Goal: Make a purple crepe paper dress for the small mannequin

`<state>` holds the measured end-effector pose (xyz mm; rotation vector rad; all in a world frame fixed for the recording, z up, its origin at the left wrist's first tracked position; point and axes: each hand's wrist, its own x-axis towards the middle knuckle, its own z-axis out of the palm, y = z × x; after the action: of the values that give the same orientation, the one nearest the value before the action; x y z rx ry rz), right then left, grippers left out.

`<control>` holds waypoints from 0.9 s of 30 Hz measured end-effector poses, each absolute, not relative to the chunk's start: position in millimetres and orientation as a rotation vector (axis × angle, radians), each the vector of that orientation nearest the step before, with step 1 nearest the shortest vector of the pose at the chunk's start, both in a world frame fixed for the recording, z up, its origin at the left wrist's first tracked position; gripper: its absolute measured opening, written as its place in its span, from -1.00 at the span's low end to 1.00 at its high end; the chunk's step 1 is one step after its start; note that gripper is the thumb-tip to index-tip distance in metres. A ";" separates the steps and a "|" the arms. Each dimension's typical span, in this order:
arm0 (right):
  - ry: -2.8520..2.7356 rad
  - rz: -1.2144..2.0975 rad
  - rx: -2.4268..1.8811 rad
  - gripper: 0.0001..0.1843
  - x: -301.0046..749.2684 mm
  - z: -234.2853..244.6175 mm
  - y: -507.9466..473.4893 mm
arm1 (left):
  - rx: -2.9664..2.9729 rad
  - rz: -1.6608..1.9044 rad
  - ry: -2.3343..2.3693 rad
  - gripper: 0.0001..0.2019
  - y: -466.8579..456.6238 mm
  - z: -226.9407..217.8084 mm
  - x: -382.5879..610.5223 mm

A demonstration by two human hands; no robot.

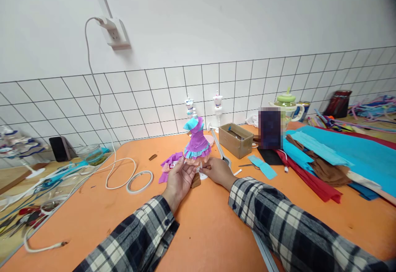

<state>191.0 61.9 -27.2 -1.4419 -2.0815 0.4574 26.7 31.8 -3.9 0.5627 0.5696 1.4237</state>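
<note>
Left grip (179, 179) pinches the bottom frill of the doll dress (197, 142), which stands just beyond both grips on the orange bench (216, 230). Right grip (218, 172) is curled at the same hem; grasping or not, can't tell. Cardboard box (236, 140) sits beyond the right grip.
</note>
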 end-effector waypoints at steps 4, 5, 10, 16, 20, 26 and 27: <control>-2.080 0.444 -1.461 -0.76 190.9 -26.4 61.5 | 0.572 1.420 0.571 -0.96 31.6 -4.6 25.8; -2.082 0.439 -1.464 -0.76 190.8 -25.9 61.4 | 0.583 1.409 0.570 -0.94 31.0 -4.1 26.2; -2.089 0.419 -1.465 -0.74 190.2 -24.0 60.9 | 0.654 1.347 0.555 -0.80 27.8 -0.1 30.0; -2.097 0.374 -1.489 -0.75 188.9 -24.3 60.2 | 0.671 1.374 0.592 -0.84 28.7 -4.1 29.5; -2.133 0.329 -1.511 -0.76 187.1 -21.7 62.6 | 0.651 1.431 0.688 -0.83 30.2 -8.1 23.2; -2.153 0.326 -1.642 -0.76 180.5 -16.4 79.3 | 1.162 1.533 1.057 -0.62 31.8 -4.5 1.9; -2.156 0.321 -1.651 -0.76 178.8 -15.2 82.1 | 1.310 1.521 1.139 -0.62 31.7 -3.5 -2.5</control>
<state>178.8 82.1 -15.2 -1.6514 -2.1564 0.3211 -2.5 31.7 -3.5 1.3102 1.1392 1.5206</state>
